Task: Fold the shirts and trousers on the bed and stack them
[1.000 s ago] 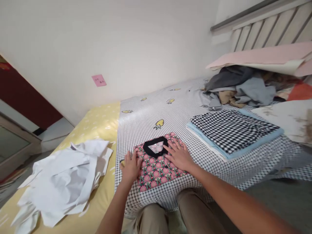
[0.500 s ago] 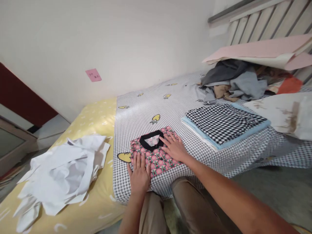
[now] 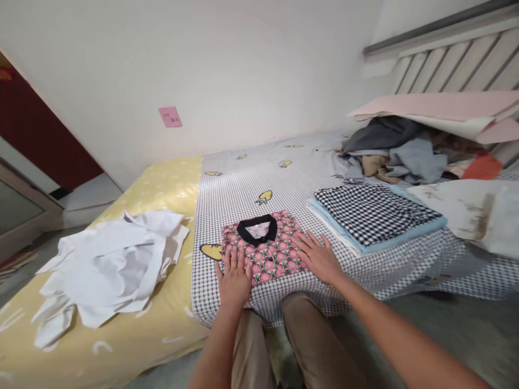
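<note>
Checked bedsheet [image 3: 239, 183], folded floral shirt [image 3: 272, 253] on it; left hand [image 3: 235, 278], right hand [image 3: 318, 257] open flat, gripping nothing. Probably light, floppy, so scoop both sides.

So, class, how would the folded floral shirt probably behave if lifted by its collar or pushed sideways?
The floral shirt appears to be soft cloth, so it would probably droop and unfold. Its black collar has a crisp outline, perhaps slightly stiffer. Lying flat, the shirt seems unlikely to roll or tip.
</note>
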A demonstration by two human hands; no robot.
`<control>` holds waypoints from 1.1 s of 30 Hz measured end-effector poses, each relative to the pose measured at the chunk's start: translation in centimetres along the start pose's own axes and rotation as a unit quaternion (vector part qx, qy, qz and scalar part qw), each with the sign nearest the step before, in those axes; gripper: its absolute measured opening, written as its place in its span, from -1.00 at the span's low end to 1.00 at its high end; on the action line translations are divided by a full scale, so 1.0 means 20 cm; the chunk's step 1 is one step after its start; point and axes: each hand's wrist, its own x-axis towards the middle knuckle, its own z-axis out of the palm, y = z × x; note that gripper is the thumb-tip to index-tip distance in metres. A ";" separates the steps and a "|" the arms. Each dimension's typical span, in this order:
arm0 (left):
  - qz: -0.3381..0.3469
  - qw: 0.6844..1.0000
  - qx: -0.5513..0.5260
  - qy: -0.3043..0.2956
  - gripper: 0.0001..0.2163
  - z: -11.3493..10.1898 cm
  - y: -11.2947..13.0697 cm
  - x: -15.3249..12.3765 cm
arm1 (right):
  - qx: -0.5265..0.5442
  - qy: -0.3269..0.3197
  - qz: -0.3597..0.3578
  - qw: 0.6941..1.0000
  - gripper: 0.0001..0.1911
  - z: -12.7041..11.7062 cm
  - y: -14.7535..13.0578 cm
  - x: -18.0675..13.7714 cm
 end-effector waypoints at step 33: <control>-0.312 0.640 -0.701 -0.030 -0.49 -0.10 -0.18 -0.31 | 0.803 -0.061 0.390 0.447 -0.73 0.02 -0.48 -0.52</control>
